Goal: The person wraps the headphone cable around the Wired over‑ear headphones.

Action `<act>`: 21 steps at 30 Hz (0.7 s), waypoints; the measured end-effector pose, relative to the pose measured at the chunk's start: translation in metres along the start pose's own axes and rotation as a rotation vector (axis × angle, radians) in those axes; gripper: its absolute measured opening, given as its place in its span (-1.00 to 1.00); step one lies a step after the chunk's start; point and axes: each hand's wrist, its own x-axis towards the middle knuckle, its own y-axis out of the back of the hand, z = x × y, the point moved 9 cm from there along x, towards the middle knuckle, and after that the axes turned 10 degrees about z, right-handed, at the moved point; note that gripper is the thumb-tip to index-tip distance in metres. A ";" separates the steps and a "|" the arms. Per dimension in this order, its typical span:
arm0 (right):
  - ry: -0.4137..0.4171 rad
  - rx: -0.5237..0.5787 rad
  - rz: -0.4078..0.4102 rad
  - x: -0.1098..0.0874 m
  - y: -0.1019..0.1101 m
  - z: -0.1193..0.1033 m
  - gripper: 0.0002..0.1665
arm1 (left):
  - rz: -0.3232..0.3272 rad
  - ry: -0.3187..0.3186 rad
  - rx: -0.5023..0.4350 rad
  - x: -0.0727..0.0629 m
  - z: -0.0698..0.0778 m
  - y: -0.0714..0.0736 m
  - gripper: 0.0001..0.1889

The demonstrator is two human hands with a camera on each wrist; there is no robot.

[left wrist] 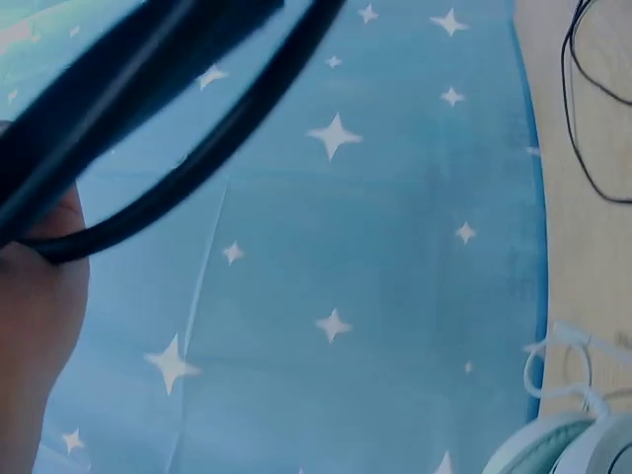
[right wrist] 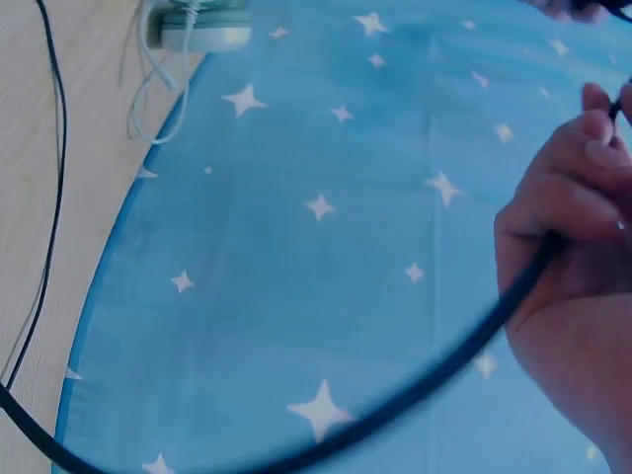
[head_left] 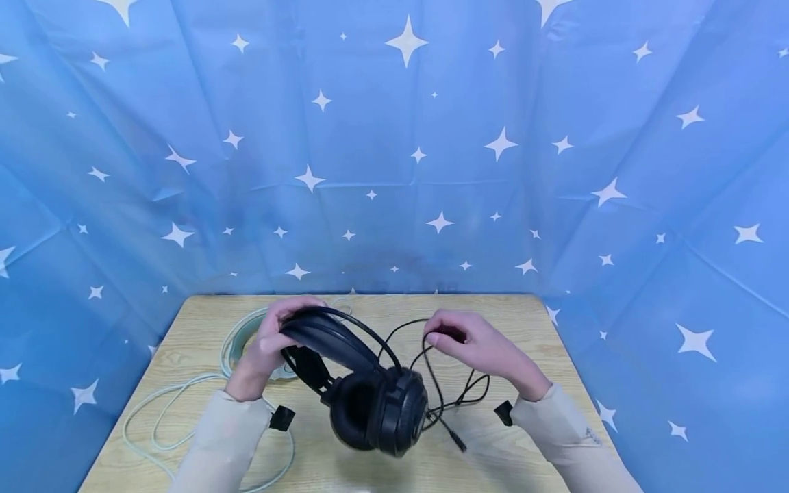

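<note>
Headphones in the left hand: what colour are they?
The headphones are black; the head view shows this best.

Soft shadows fall on the bright table [head_left: 514,322], while the right-wrist view blurs the nearby cable [right wrist: 395,411].

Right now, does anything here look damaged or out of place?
No damage or spill stands out. Only some untidiness: the black cable, partly held by the right hand, bunches in loose loops beside the black headphones, and a pale cable sprawls across the left of the table.
</note>
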 end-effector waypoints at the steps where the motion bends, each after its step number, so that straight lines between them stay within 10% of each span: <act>1: -0.017 0.018 0.014 -0.001 0.006 0.001 -0.82 | 0.028 0.000 0.006 0.000 0.002 0.003 -0.31; 8: -0.107 -0.028 0.047 -0.017 0.035 0.021 -0.63 | 0.333 -0.012 0.158 0.000 0.017 0.036 -0.31; 15: -0.298 -0.031 -0.295 -0.044 0.006 0.058 -0.55 | 0.587 0.016 0.177 -0.003 0.021 0.054 -0.49; 21: -0.439 0.122 -0.471 -0.063 -0.018 0.076 -0.34 | 0.659 0.013 0.138 -0.004 0.024 0.055 -0.55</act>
